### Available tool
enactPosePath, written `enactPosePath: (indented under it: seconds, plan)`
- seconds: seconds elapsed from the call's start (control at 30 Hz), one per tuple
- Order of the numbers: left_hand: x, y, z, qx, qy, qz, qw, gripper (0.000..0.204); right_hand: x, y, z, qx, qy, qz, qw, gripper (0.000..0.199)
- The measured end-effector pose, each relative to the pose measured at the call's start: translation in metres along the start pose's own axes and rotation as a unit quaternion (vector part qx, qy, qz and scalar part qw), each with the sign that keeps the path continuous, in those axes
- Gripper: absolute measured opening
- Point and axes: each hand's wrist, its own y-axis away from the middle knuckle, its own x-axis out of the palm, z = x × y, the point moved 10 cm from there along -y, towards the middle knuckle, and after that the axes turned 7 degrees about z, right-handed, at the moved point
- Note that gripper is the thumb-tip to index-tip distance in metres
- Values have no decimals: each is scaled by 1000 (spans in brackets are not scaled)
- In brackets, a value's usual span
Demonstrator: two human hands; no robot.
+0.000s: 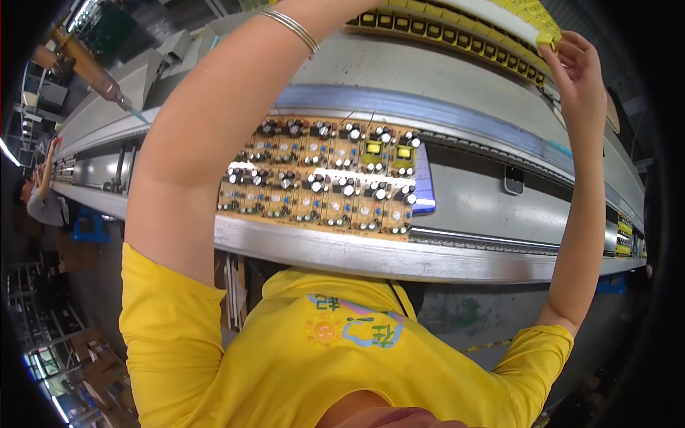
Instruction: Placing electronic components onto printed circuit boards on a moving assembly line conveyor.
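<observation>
My right hand [584, 69] is raised at the far right, its thumb and fingers closed on a small yellow transformer [547, 40] beside the end of a rack of similar transformers [457, 37]. The left forearm [235, 85] reaches up across the picture, and its hand is cut off by the top edge. Below the arms, a brown circuit board panel [307, 207] lies on the conveyor line, covered with capacitors and small parts. Two yellow transformers [373, 150] sit at the right end of its far row. My left arm hides the panel's far left corner.
The near metal rail [371, 258] runs between my body and the panel. A blue-purple flat object [426, 187] shows under the panel's right end. A small dark device [513, 180] is farther right. An amber tool [89, 71] juts in at left; another person [44, 196] is beyond.
</observation>
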Motion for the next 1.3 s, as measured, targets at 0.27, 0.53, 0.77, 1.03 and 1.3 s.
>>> enactPosePath:
  seconds: [0.27,0.53,0.77,1.03,1.3]
  plan:
    - [-70,104,-62,-175,310,93,930,41,65,146,126,-3,-320,297,899,33]
    - [-68,228,-115,14,245,257,935,39,95,179,145,-53,-243,357,900,26]
    - [-50,249,-110,-65,194,308,929,20,98,181,157,-93,-177,362,910,23]
    - [-49,242,-125,-6,158,287,945,15,94,182,182,-146,-88,346,923,23]
    - [-47,242,-127,-16,155,291,944,10,95,183,173,-151,-81,374,912,16]
